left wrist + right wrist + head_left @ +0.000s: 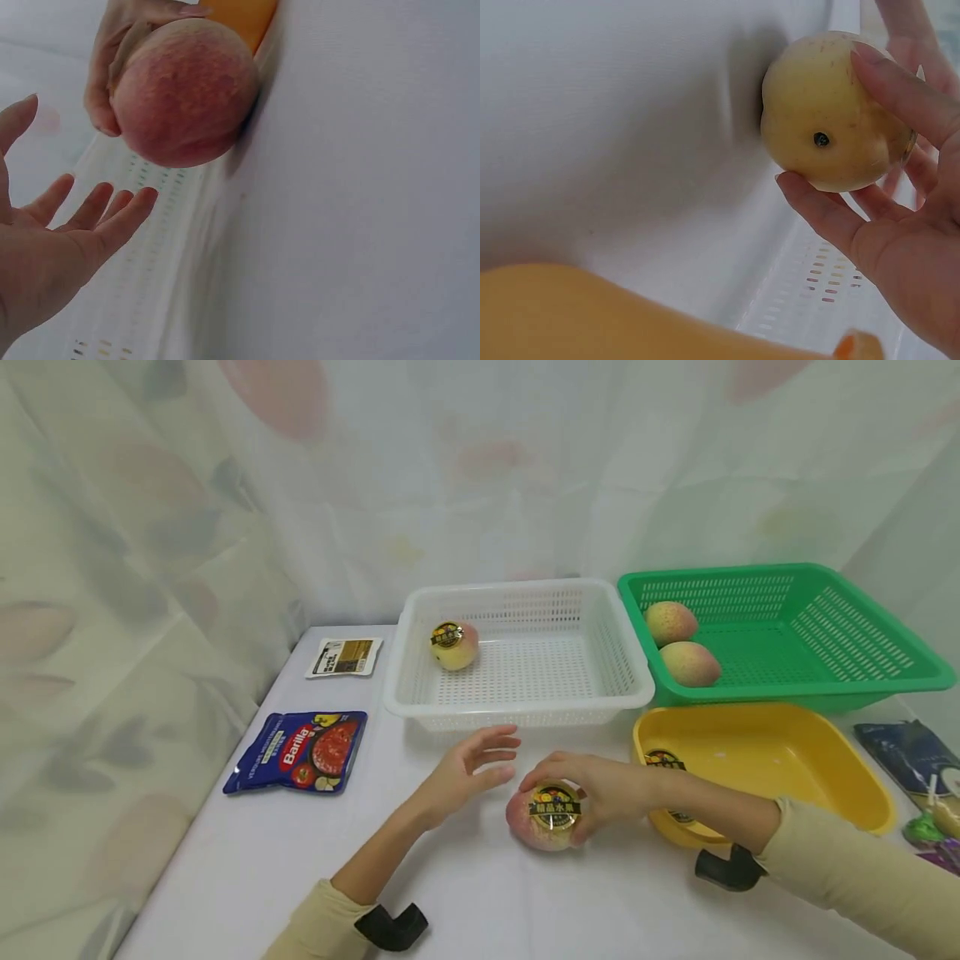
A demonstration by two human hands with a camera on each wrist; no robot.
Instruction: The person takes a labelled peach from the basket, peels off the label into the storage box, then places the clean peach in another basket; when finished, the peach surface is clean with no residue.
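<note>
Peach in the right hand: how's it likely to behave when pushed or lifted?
Pushed, the peach would probably roll, given its rounded shape. Its exposed skin could bruise under a hard pinch. The shiny label may be slicker to grip.

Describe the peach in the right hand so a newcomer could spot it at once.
Start at the white basket. On its near side, the right hand grips a peach with a black-and-gold label. Another labelled peach sits inside the basket; only this one is held.
</note>
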